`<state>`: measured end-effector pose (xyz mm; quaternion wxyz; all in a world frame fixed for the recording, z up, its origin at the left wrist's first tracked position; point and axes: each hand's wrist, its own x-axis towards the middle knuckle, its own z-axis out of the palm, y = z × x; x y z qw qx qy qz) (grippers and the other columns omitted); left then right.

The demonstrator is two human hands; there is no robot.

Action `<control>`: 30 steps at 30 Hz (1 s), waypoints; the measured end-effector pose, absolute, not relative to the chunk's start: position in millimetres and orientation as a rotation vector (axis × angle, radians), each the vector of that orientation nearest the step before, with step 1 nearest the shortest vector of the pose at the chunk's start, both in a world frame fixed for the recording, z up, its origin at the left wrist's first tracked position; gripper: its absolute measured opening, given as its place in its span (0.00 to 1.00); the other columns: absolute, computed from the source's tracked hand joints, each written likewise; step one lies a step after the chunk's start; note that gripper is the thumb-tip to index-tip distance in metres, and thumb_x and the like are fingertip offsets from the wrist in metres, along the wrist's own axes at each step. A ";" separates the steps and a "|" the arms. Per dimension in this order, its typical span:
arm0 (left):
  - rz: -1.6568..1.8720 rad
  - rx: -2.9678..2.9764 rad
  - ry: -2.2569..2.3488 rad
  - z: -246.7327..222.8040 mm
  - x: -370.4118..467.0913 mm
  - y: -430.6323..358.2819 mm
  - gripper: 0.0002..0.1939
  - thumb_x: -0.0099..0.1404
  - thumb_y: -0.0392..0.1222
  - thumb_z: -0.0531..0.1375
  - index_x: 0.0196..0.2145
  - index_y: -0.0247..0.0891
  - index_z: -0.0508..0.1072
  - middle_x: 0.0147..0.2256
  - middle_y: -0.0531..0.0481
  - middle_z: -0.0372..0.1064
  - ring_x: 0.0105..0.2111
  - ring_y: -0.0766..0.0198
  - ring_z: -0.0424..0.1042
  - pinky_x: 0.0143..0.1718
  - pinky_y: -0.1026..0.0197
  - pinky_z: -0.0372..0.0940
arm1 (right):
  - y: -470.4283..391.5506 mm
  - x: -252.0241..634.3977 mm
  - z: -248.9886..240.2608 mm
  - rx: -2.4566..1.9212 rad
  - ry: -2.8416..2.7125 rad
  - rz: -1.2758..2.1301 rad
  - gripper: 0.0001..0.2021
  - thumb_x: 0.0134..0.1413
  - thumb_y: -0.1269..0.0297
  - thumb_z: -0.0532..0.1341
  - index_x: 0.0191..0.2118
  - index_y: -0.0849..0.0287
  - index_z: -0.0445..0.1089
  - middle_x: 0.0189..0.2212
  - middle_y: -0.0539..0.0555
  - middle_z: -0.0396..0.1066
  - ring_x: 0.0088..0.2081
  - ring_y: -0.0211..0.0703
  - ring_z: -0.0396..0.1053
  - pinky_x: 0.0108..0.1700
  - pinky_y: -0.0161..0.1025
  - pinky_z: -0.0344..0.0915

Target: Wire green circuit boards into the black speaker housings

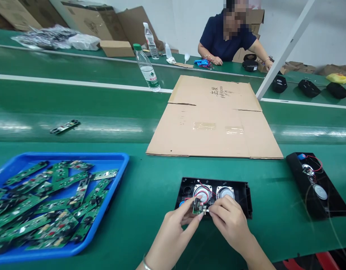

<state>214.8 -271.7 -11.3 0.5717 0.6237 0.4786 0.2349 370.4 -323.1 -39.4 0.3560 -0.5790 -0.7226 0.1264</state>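
My left hand [177, 228] grips a small green circuit board [197, 207] between thumb and fingers. Close against the board's right side, my right hand [230, 219] pinches a small white connector [206, 210]; whether it is seated in the board I cannot tell. Both hands are above the near edge of a black speaker housing [243, 193], which lies open on the green table. Inside it sit two round speakers, the left one [202, 192] and the right one [225, 192], with red wires among them. A blue part [181, 203] shows partly behind my left fingers.
A blue tray [121, 170] full of green circuit boards stands at left. Another open speaker housing [299, 187] lies at right. Flattened cardboard [215, 138] and a water bottle [147, 71] are ahead. A loose board [65, 127] lies beyond the tray. A co-worker [226, 41] works across the line.
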 end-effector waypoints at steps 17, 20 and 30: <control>0.589 1.677 1.113 -11.7 211.6 -273.4 0.13 0.57 0.35 0.54 0.39 0.45 0.72 0.32 0.53 0.76 0.33 0.59 0.74 0.35 0.64 0.68 | -318.4 356.5 -43.4 -1.561 -1.863 0.228 0.11 0.59 0.71 0.48 0.29 0.61 0.65 0.23 0.51 0.64 0.26 0.38 0.59 0.27 0.35 0.58; 0.579 1.611 1.068 -9.2 211.0 -270.9 0.12 0.57 0.34 0.53 0.36 0.46 0.73 0.28 0.53 0.75 0.31 0.59 0.74 0.34 0.64 0.68 | -318.8 358.9 -41.8 -1.600 -1.800 0.289 0.11 0.60 0.67 0.47 0.40 0.62 0.64 0.26 0.53 0.65 0.27 0.39 0.61 0.27 0.35 0.61; 0.594 1.577 1.036 -15.4 212.6 -273.9 0.12 0.58 0.34 0.52 0.37 0.43 0.71 0.30 0.52 0.75 0.30 0.63 0.74 0.33 0.68 0.68 | -318.9 354.5 -40.4 -1.680 -1.873 0.319 0.11 0.59 0.71 0.46 0.35 0.61 0.66 0.26 0.53 0.64 0.28 0.41 0.62 0.28 0.37 0.61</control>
